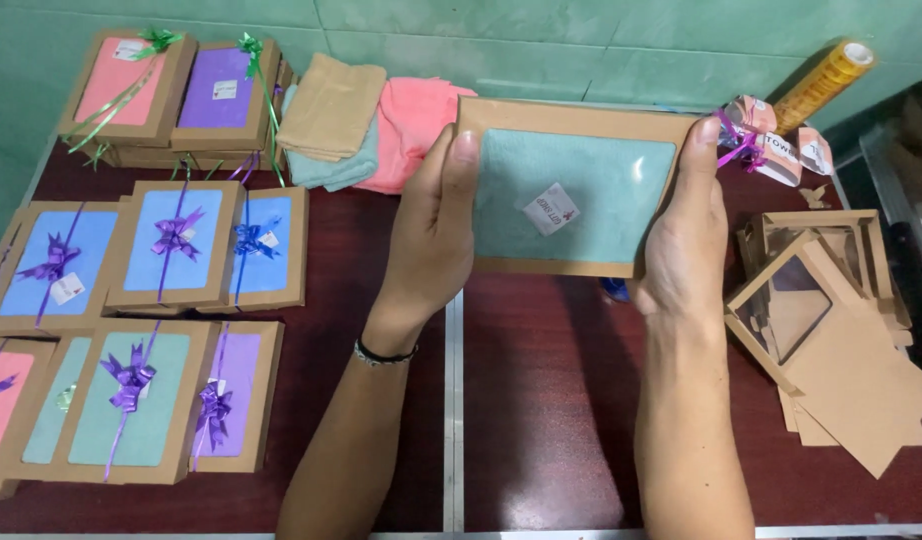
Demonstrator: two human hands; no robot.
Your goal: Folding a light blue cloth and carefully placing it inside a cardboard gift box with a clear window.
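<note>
From the head camera, the left hand [433,232] and right hand [689,232] are each gripping one end of a brown window box [569,190] holding teal cloth, lifted above a dark red table [541,400]; ribboned boxes [146,330] are lying left.

Counts on the bench [551,400]

One unribboned box [571,190] is held in two hands, left [436,235] and right [686,245]. Nine ribboned boxes show: two stacked at the back [171,85], three in the middle row [171,245], four in the front row [131,400]. Three folded towels [366,125], one foil roll [826,85], one heap of empty boxes [826,310]; their number cannot be told.
</note>
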